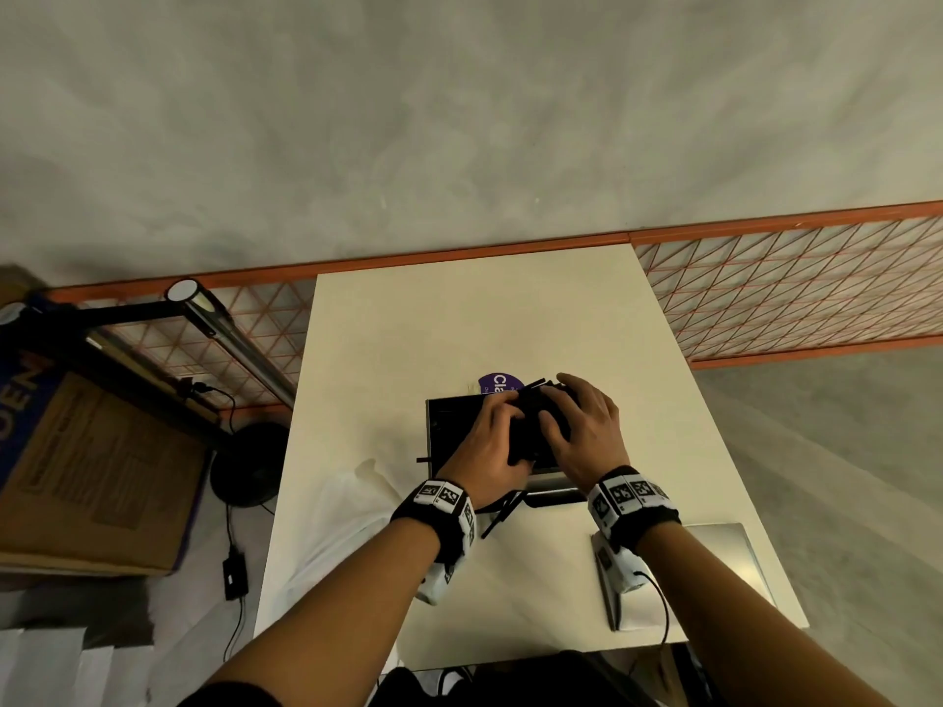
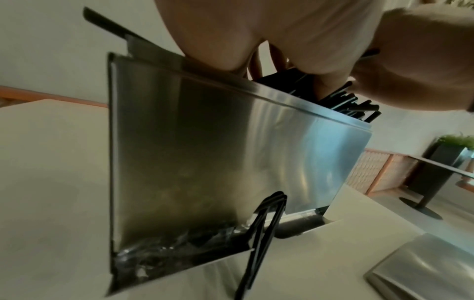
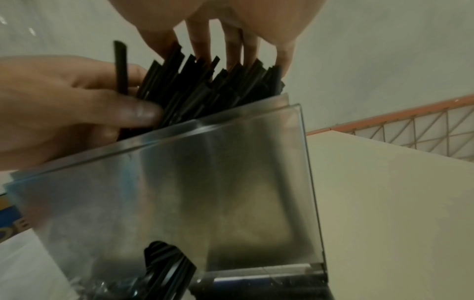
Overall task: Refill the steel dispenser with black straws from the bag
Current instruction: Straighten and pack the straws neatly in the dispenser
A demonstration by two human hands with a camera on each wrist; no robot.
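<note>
The steel dispenser (image 1: 444, 426) is standing open-topped near the middle of the pale table (image 1: 459, 318), and both hands are working together over its mouth. A bundle of black straws (image 3: 205, 91) is sticking up out of the right end of the opening, ends fanned unevenly. The left hand (image 1: 485, 446) is curling around the bundle from the left, thumb and fingers pressing into the straws. The right hand (image 1: 581, 426) is coming down from above, its straight fingertips (image 3: 202, 46) touching the straw ends, the two hands nearly meeting.

A few loose straws (image 2: 259, 237) are leaning out of the slot at the dispenser's base and trailing onto the table. Crinkled clear plastic (image 2: 164, 253) is lying against the dispenser's lower front. A purple label (image 1: 502, 384) is peeking out behind the dispenser. A steel lid (image 1: 735, 558) is resting on the table by the right wrist. Left of the table, a cardboard box (image 1: 97, 472) is sitting on the floor.
</note>
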